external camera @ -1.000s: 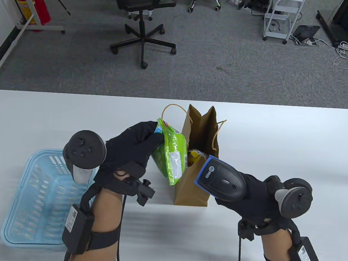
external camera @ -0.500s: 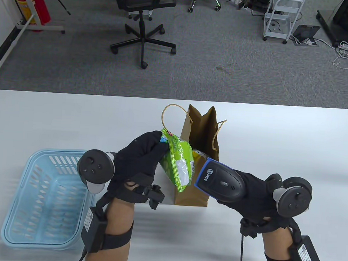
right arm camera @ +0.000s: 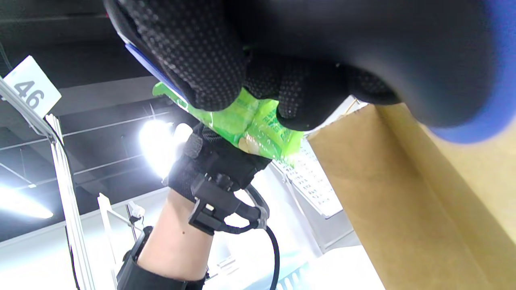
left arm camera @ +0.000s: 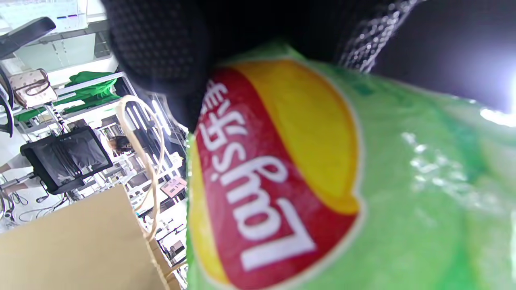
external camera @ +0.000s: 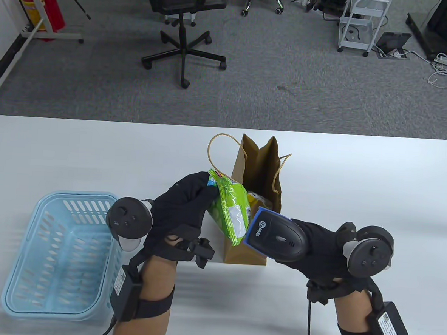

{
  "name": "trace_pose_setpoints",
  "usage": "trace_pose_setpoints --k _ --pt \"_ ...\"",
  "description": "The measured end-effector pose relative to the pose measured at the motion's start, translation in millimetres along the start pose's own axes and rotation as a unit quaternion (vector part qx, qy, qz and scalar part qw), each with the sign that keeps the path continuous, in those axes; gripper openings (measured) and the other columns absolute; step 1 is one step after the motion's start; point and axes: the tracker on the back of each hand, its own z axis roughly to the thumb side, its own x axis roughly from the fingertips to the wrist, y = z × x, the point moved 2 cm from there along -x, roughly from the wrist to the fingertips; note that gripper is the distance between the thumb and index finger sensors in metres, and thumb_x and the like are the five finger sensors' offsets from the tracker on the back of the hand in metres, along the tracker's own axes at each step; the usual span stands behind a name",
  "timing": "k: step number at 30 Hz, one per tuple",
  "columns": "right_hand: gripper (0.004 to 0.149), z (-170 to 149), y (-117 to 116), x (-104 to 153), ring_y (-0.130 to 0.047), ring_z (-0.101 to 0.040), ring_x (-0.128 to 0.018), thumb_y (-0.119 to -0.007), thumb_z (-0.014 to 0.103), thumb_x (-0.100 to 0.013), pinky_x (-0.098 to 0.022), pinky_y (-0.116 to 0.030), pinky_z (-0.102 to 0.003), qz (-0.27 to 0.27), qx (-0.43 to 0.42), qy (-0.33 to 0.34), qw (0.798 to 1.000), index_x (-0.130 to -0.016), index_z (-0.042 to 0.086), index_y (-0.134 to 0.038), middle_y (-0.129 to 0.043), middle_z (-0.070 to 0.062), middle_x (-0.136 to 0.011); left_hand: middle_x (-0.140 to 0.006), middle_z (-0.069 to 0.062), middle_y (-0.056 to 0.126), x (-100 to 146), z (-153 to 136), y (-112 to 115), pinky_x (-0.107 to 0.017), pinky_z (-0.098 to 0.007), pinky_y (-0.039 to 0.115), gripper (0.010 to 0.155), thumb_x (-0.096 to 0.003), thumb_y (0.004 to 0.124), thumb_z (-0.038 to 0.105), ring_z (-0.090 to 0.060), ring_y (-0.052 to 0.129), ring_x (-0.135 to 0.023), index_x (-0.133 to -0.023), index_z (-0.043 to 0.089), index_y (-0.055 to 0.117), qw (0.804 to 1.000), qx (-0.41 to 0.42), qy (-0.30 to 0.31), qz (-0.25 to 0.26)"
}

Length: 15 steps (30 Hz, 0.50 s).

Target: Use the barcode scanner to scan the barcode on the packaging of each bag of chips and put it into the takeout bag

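Barcode scanner (external camera: pixel 276 239) now nearer green chip bag (external camera: pixel 232 209).

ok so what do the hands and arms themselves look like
Both hands, left and right, wear black gloves with dotted grip texture on the fingers. A round black tracker with a white stem sits on each hand back. Forearms are bare, with black straps, a labelled black box and black cables on each. A small black camera mount sits at each wrist.
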Motion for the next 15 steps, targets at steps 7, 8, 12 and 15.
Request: trace_pose_setpoints --k 7,8,12,15 --pt "0.058 2 5 1 -0.106 -0.029 -0.059 -0.092 0.03 -0.052 -0.049 -0.087 -0.052 -0.015 -0.002 0.002 1.0 -0.101 0.007 -0.071 -0.091 -0.012 -0.083 -0.089 -0.011 0.094 1 14 -6 -0.041 -0.04 0.087 0.041 -0.0547 0.079 0.036 -0.038 0.1 -0.061 -0.089 0.018 0.091 1.0 -0.009 0.009 0.018" --pt "0.059 3 8 2 -0.106 -0.029 -0.06 -0.092 0.03 -0.052 -0.049 -0.087 -0.052 -0.026 -0.008 0.001 1.0 -0.102 0.007 -0.07 -0.09 -0.013 -0.084 -0.089 -0.011 0.094 0 17 -5 -0.042 -0.04 0.086 0.041 -0.0546 0.078 0.036 -0.039 0.1 -0.063 -0.089 0.018 0.091 1.0 -0.011 0.011 0.016" --pt "0.059 5 25 9 -0.105 -0.03 -0.06 -0.091 0.03 -0.052 -0.049 -0.087 -0.052 -0.071 -0.017 0.003 0.997 -0.102 0.006 -0.07 -0.09 -0.013 -0.084 -0.095 -0.009 0.089 -20 34 2 -0.048 -0.042 0.084 0.041 -0.0553 0.077 0.033 -0.041 0.095 -0.074 -0.093 0.02 0.087 1.0 -0.014 0.008 0.0" --pt "0.06 4 38 16 -0.105 -0.03 -0.06 -0.091 0.03 -0.052 -0.049 -0.087 -0.052 -0.103 -0.025 -0.002 0.994 -0.102 0.005 -0.069 -0.09 -0.014 -0.084 -0.1 -0.009 0.085 -39 41 12 -0.055 -0.045 0.081 0.041 -0.056 0.076 0.031 -0.042 0.089 -0.083 -0.095 0.023 0.084 0.999 -0.016 -0.016 -0.035"
